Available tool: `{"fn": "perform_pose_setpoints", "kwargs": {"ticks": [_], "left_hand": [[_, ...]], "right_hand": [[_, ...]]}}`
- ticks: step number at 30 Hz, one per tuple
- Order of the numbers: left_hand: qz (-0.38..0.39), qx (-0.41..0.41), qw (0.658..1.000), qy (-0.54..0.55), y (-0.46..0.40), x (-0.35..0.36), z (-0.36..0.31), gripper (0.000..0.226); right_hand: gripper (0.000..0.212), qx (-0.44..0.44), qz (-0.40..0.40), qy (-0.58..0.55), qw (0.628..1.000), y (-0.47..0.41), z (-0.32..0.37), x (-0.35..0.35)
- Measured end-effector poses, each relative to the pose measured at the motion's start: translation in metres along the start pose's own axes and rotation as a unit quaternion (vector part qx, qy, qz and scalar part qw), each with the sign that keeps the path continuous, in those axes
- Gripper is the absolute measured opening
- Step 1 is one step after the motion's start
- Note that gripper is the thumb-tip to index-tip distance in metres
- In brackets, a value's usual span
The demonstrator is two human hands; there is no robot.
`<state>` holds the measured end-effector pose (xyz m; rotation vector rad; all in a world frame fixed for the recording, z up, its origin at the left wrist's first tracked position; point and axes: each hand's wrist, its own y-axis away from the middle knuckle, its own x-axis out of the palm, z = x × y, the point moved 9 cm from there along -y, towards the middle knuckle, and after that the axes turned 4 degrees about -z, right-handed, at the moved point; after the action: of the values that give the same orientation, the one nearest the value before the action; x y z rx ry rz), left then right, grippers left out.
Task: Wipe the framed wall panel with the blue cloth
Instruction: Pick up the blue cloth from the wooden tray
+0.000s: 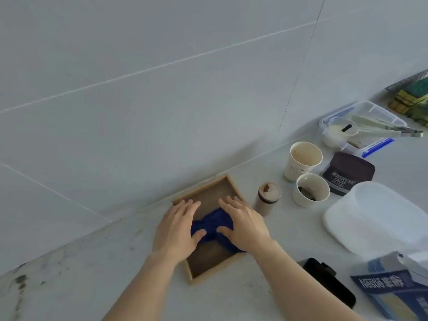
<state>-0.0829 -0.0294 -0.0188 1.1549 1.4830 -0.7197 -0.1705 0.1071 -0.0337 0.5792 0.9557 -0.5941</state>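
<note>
Hands flat: L hand (177,228) & R hand (243,224) on blue cloth (212,224).

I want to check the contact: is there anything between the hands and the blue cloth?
Nothing visible. The left hand and right hand both press directly on the blue cloth, which lies inside the framed panel.

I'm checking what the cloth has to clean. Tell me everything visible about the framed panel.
The framed panel is a shallow square with a light wooden rim around a recessed brown, matte face. It lies flat on the pale countertop, turned diagonally, its far corner near the wall. A bunched blue cloth sits on its middle, pressed by the left hand and right hand, which also overlap the rim.
</note>
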Motion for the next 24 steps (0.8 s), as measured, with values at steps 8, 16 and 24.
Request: {"fn": "perform_pose_setpoints", "kwargs": {"ticks": [8,16,24], "left_hand": [[0.059,-0.026,0.996,-0.054,0.004,0.033,-0.004,0.054],[0.016,-0.040,0.999,-0.030,0.012,0.007,0.000,0.032],[-0.061,-0.027,0.995,0.072,0.023,-0.104,0.015,0.021]], "right_hand": [[0.054,0.031,0.033,0.051,0.998,0.005,-0.010,0.019],[0.021,0.050,-0.026,0.029,0.998,0.008,-0.007,-0.002],[0.015,0.033,-0.105,-0.065,0.992,0.001,0.041,-0.084]]}}
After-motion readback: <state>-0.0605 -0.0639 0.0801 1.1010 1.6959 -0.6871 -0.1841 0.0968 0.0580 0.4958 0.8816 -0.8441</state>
